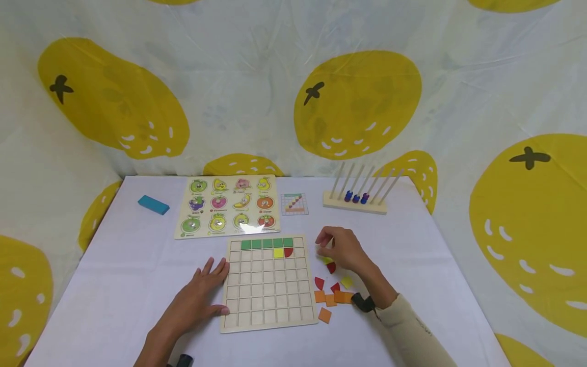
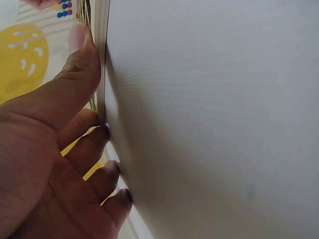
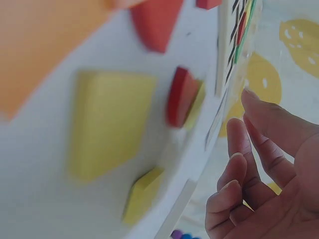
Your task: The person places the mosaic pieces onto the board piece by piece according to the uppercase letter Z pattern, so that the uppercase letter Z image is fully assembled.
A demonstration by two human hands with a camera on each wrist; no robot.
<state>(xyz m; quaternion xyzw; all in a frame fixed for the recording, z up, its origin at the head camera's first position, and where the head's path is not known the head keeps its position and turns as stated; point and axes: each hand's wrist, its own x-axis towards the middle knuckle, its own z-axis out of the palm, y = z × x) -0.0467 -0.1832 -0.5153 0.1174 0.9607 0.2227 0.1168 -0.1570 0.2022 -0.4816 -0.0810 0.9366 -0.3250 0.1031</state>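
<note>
A wooden grid board (image 1: 269, 288) lies flat on the table. Its top row holds several green squares (image 1: 267, 244); below them sit a yellow square (image 1: 278, 253) and a red quarter-circle (image 1: 288, 252). My left hand (image 1: 197, 295) rests with spread fingers and thumb against the board's left edge. Right of the board, my right hand (image 1: 344, 248) is raised over loose pieces, fingers loosely bent with nothing between them. Under and near it are a red quarter-circle piece (image 3: 179, 97) and a yellow piece (image 3: 112, 124). Several orange squares (image 1: 324, 315) lie closer to me.
Behind the board lies a fruit puzzle (image 1: 229, 206), with a small pattern card (image 1: 295, 204) to its right. A peg stand (image 1: 355, 206) with blue beads is at the back right. A teal block (image 1: 153, 205) lies at the back left.
</note>
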